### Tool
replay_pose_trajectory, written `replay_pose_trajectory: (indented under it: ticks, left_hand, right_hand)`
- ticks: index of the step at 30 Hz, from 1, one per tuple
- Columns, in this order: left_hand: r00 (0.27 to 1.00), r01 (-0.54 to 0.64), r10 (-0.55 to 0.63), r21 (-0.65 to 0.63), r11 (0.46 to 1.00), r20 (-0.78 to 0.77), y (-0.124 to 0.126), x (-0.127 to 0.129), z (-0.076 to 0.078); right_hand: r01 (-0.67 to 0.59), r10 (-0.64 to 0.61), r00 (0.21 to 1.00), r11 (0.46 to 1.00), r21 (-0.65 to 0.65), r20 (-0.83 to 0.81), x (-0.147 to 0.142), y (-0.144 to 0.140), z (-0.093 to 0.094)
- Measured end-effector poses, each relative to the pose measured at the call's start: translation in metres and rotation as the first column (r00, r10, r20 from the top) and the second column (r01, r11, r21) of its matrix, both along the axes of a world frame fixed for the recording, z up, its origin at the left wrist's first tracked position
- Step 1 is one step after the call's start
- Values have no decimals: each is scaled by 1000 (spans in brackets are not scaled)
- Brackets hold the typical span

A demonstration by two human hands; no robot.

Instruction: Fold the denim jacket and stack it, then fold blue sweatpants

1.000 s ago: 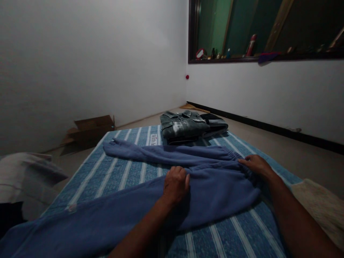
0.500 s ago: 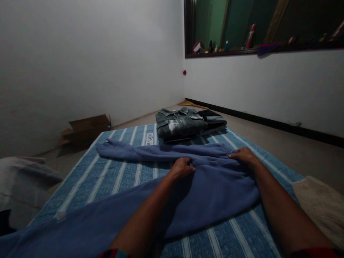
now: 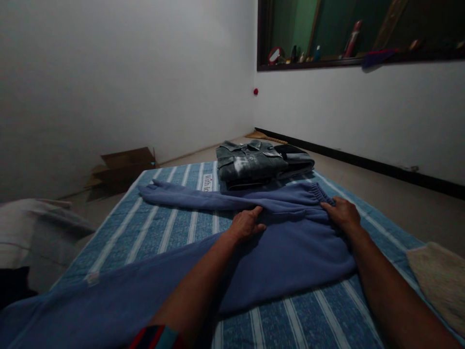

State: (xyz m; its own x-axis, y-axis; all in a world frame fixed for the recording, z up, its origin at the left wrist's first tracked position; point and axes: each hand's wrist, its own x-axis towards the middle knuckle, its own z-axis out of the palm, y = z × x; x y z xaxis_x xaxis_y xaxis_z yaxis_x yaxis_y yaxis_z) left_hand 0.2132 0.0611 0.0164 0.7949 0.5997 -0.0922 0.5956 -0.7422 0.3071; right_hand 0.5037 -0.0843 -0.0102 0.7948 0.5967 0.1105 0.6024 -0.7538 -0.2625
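Blue sweatpants lie spread across the bed, with one leg stretching to the near left and the other along the far side. Their gathered elastic waistband is at the right. My right hand is closed on the waistband, pinching its edge between thumb and fingers. Near where the legs meet, my left hand rests on the cloth, thumb and forefinger apart. Its other fingers are partly hidden. Beyond the sweatpants sits a folded grey-green denim jacket.
Beneath everything is a blue and white striped bedsheet. Beside the jacket lies a folded black and grey garment. A beige cloth is at the right edge, pale fabric at the left. A cardboard box stands on the floor.
My left hand has loosened, its thumb and forefinger now spread on the cloth. The waistband has been drawn out flatter under my right hand. The view has shifted slightly.
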Motion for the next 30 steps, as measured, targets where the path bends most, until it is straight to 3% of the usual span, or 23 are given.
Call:
replay_pose_trajectory:
  ticks: [3, 5, 7, 9, 11, 14, 17, 19, 21, 26, 30]
  left_hand:
    - [999, 8, -8, -3, 1000, -39, 0, -5, 3]
    - [999, -1, 1, -19, 1000, -39, 1, -8, 4]
    - [999, -9, 7, -48, 999, -40, 3, -12, 4]
    - [999, -20, 15, -93, 995, -51, 7, -19, 5]
    - [997, -34, 23, -151, 988, -75, 12, -30, 7]
    - [994, -54, 32, -231, 971, -100, 16, -49, 11]
    - [995, -64, 40, -272, 960, -92, 13, -60, 15]
    - [995, -67, 45, -279, 958, -84, 9, -61, 15]
    - [995, -73, 52, -278, 958, -83, 6, -62, 14]
    - [991, -107, 77, -288, 952, -113, 9, -79, 12]
    - [983, -139, 95, -304, 942, -156, 16, -107, 14]
  right_hand:
    - [13, -13, 999, 1000, -1, 34, -10, -11, 6]
    - [-42, 38, 993, 998, 35, 108, -26, -19, 8]
    - [-196, 175, 964, 977, 90, 198, -50, -26, 7]
    - [-389, 359, 909, 914, 120, 213, -79, -34, 4]
    - [-660, 604, 749, 715, 229, 272, -111, -42, 1]
    - [-846, 773, 532, 465, 261, 346, -156, -55, 1]
    - [-933, 857, 354, 295, 206, 374, -193, -65, 3]
    - [-965, 882, 258, 215, 150, 394, -213, -69, -1]
    - [-978, 877, 209, 187, 95, 432, -228, -70, -11]
    - [-981, 821, 140, 189, -33, 553, -239, -68, -38]
    - [-978, 795, 81, 180, -106, 601, -236, -63, -42]
